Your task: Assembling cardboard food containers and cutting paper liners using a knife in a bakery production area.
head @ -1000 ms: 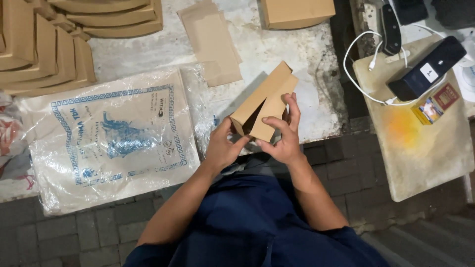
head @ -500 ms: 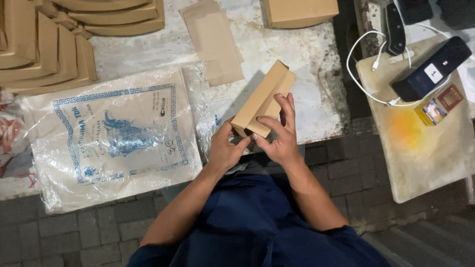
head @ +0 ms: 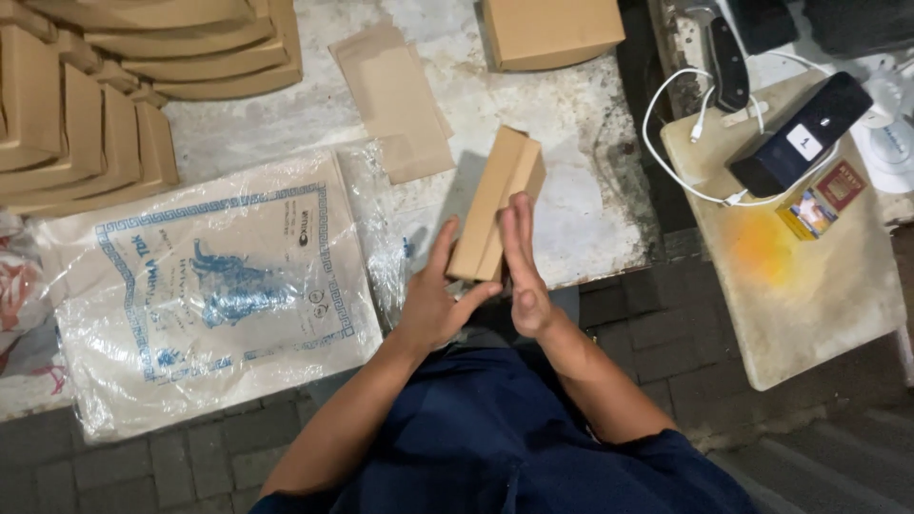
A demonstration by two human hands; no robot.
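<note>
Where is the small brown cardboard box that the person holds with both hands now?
In the head view, the brown cardboard box stands near the centre, pressed between the left hand and right hand, above the front edge of the stone table, right of the plastic-wrapped packet.

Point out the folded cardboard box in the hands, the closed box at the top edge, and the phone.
folded cardboard box (head: 495,205), head view, its broad face.
closed cardboard box (head: 550,29), head view, top panel.
phone (head: 800,135), head view, dark back.
</note>
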